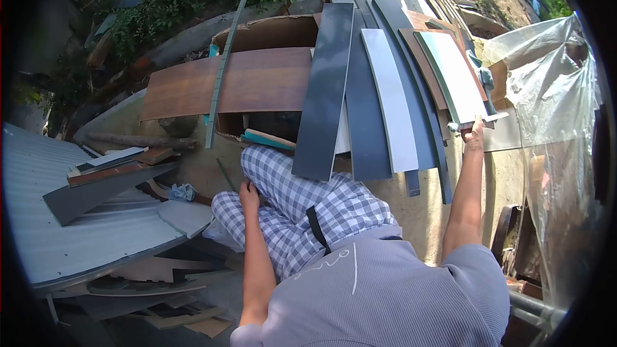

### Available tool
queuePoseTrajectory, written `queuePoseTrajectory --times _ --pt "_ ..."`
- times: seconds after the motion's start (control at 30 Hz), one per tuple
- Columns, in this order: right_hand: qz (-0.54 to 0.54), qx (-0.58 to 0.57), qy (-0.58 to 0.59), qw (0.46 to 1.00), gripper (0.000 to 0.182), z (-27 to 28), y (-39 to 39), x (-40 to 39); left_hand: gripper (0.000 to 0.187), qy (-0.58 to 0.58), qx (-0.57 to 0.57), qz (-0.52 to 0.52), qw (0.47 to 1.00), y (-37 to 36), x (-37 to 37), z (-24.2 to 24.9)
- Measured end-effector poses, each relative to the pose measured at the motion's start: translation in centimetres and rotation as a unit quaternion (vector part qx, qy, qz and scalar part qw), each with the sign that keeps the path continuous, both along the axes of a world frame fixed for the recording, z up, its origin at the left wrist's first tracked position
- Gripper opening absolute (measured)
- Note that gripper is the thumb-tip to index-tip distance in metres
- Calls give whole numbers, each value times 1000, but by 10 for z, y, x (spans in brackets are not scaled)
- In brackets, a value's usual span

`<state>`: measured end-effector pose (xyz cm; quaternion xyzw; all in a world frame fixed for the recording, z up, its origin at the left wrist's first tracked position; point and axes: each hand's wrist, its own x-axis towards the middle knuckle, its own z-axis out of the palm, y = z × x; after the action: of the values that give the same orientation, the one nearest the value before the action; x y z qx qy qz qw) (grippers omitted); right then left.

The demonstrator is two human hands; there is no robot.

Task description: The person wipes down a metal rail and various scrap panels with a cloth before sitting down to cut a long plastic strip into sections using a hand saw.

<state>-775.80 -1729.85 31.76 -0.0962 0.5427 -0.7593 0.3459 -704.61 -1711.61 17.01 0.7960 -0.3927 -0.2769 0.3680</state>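
Observation:
My right hand [473, 136] is at the lower end of a white board [450, 74], its fingers closed round the edge. That board lies on brown boards [421, 67] at the right of the pile. My left hand [249, 196] hangs by my knee in checked trousers; its fingers look curled, and what they hold, if anything, is too small to make out. In front of me lie dark grey boards [328, 83] and a light grey board [389, 99]. A long brown board [263, 81] rests across an open cardboard box [273, 32], with a thin green strip [226, 67] on top.
Corrugated metal sheeting [96, 218] at the left bears stacked offcuts [116, 167]. Clear plastic sheeting [553, 90] hangs at the right. Bushes [186, 0] grow behind the box. More scrap boards [173, 289] lie under the metal sheeting.

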Motion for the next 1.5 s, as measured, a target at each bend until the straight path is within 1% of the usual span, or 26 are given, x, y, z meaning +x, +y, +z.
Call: queuePoseTrajectory --times 0.07,0.13,0.2,0.23,0.33,0.37,0.47,0.5,0.53,0.6,0.67,0.7,0.73,0.77,0.83,0.87,0.93,0.97,1.03,1.13,1.27,1.37,1.4,1.43,1.47,1.5 --pt "49 100 45 993 27 -12 9 -15 26 17 -8 -1 1000 0 6 -23" --pt "19 76 15 997 24 -9 5 -16 26 34 -17 4 999 -2 8 -30" --pt "92 86 -33 991 20 -3 13 -19 26 48 0 15 999 -1 9 -34" --pt "132 49 2 990 17 -1 14 -17 26 49 2 13 999 -1 7 -36" --pt "132 108 -22 985 17 -4 9 -34 26 44 -4 29 999 -1 6 -31" --pt "163 89 -37 982 16 -10 10 -45 26 39 -1 24 999 -1 5 -24" --pt "109 150 15 983 18 0 23 -31 26 33 3 18 999 0 6 -23" --pt "98 141 35 985 19 29 38 8 26 31 4 15 999 1 8 -25" --pt "78 193 109 972 23 58 53 39 26 33 5 15 999 1 8 -26" --pt "114 222 336 908 28 74 74 55 26 34 14 4 999 -1 8 -25" --pt "139 287 425 847 28 118 101 137 26 41 18 4 999 -1 11 -33" --pt "173 240 487 822 26 114 108 161 26 47 18 6 999 -2 11 -36" --pt "202 243 526 790 30 125 120 203 26 47 20 4 999 -3 9 -33" --pt "253 297 563 729 42 138 127 236 27 47 24 6 999 -3 7 -26" --pt "261 277 661 647 57 121 125 266 27 46 27 10 999 -4 7 -25" --pt "263 274 661 647 57 118 122 281 28 43 22 6 999 -4 8 -28" --pt "277 353 654 609 79 116 112 306 28 40 14 11 999 -2 11 -34" --pt "280 347 658 607 79 111 108 309 29 60 -4 18 998 -1 11 -38" --pt "297 359 715 521 91 103 99 316 29 83 -24 35 996 1 9 -34" --pt "320 372 721 490 88 106 90 318 30 111 -34 68 991 2 4 -18" --pt "344 405 693 487 79 123 82 322 30 134 -15 57 989 2 4 -11" --pt "381 323 618 607 68 137 77 303 30 108 -14 49 993 6 4 -10" --pt "379 317 621 608 68 139 74 296 31 92 -10 41 995 3 4 -8" --pt "406 248 487 732 67 141 74 287 31 93 -15 43 995 2 4 -10" --pt "418 170 333 828 67 142 75 283 31 78 -3 38 996 3 5 -12" --pt "408 157 320 840 67 153 77 283 31 64 10 33 997 1 4 -9"
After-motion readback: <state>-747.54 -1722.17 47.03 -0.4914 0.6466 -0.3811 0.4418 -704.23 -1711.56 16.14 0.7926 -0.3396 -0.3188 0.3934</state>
